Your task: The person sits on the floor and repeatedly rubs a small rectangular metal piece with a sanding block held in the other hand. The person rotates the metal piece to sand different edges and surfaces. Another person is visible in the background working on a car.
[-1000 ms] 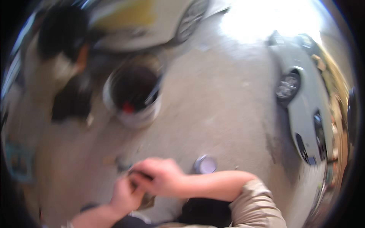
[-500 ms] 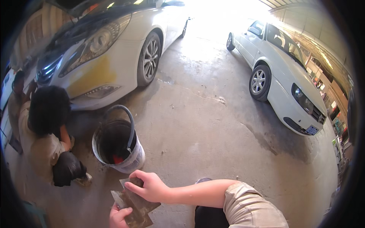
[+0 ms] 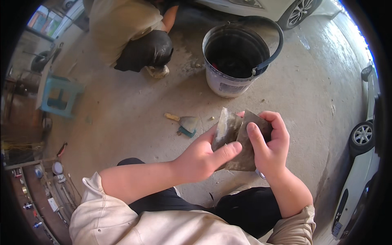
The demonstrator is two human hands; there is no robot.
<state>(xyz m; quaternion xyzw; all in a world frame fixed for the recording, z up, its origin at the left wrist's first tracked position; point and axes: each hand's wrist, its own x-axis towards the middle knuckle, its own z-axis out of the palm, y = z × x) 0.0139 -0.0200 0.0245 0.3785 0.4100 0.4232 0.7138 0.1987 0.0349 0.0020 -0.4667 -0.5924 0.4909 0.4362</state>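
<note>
My left hand (image 3: pixel 198 159) grips a thin, stained metal putty spreader (image 3: pixel 225 130), its thumb pressed on the face. A second grimy spreader (image 3: pixel 243 154) is pinched in my right hand (image 3: pixel 271 145), thumb in front and fingers behind. The two blades sit side by side and overlap near their lower edges; whether they touch I cannot tell. Just beyond them stands a whitish bucket (image 3: pixel 228 86) with a dark inside and a raised dark handle. On the floor left of my hands lie a putty knife (image 3: pixel 188 122) with a wooden handle and a small teal piece (image 3: pixel 187 132).
A co-worker (image 3: pixel 126 28) crouches at the far left beside a white car (image 3: pixel 265 8). A teal stool (image 3: pixel 61 96) stands at the left, near a board (image 3: pixel 41 204) with tools. Another white car (image 3: pixel 355 188) is at the right.
My view has swung down and left, bringing my lap, the stool and the floor tools into sight. Both hands still hold the spreaders, now held more upright in front of me.
</note>
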